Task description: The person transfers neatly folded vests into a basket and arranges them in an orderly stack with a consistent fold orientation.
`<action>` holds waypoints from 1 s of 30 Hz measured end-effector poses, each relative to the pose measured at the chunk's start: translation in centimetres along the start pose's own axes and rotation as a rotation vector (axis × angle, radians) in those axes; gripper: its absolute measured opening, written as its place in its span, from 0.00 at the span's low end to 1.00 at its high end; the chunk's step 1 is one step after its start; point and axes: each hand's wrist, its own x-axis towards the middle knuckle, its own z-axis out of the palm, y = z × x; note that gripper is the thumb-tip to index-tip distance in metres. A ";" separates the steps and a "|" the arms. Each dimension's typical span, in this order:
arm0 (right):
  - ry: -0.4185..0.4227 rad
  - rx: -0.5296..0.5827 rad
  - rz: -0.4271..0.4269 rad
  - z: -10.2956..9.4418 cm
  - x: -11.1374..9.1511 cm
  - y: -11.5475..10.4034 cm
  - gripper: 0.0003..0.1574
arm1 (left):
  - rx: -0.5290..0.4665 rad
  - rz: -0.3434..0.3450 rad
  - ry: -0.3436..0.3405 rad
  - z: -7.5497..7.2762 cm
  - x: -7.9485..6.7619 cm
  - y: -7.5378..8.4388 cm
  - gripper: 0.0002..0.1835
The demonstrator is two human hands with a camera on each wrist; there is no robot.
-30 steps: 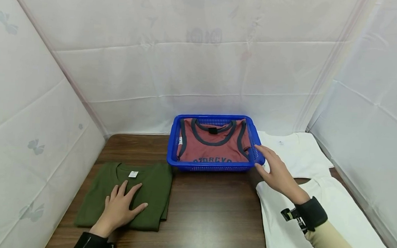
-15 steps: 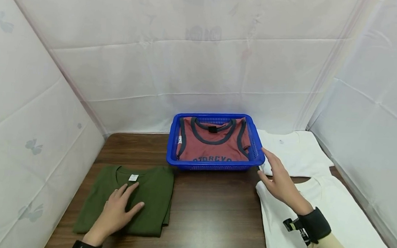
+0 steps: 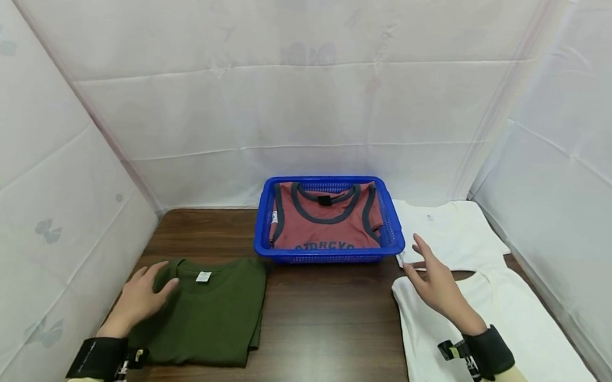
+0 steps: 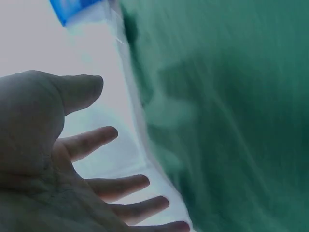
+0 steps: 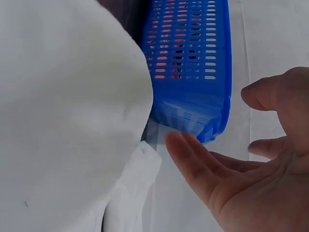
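Now, on the left, the left hand is seen at the left side of the green shirt. Its grip is released: the fingers are spread and nothing is held. Whether the cloth is touched by the fingertips cannot be told. One second ago this hand was placed on the middle of the shirt, below the white label; it has since been shifted to the side, so most of the shirt front is left uncovered, and the left edge can, as it is judged, be reached more easily. The shirt itself lies folded on the counter, nearer to the front than the blue basket and to its left. In the basket, at the back, a red garment with dark trim is contained. Just beside its right front corner, the right hand is held over white cloth, its grip also released, with the fingers extended. It has been drawn slightly away from the rim, so the basket appears to be held by neither hand. On the right, the near white shirt is laid folded, and behind it the far white shirt is placed beside the basket.
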 end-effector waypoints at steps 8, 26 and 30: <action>-0.160 0.206 0.156 0.3 -1.1 -0.4 0.38 | 0.046 0.009 -0.039 0.2 0.3 -1.3 0.32; -0.148 0.274 0.184 1.2 -1.8 -0.8 0.31 | 0.078 0.073 -0.037 0.7 0.0 -0.5 0.34; -0.149 0.260 0.179 1.4 -1.9 -0.9 0.31 | 0.070 0.080 -0.045 1.0 -0.2 0.1 0.33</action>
